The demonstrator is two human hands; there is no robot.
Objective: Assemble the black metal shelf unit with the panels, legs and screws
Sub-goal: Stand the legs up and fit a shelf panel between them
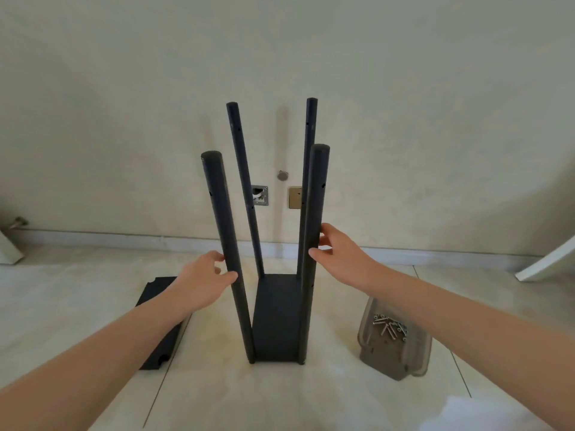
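While a clear plastic tray (392,346) is sitting on the tiled floor (280,396) off to the right, it is holding a small heap of silver screws (390,327) in its far end. Left of it the partly built shelf unit is standing upright — one black panel (275,318) is lying at floor level with four black legs rising from its corners. The left hand (207,279) is curling round the near left leg (225,253), fingers behind the tube and thumb in front, grasping it about midway up. The right hand (337,251) is doing the same on the near right leg (312,244), though its fingertips are only lightly pinching. A spare black panel (157,325) is lying flat to the left — the left forearm is hiding much of it, so its full outline is hard to make out.
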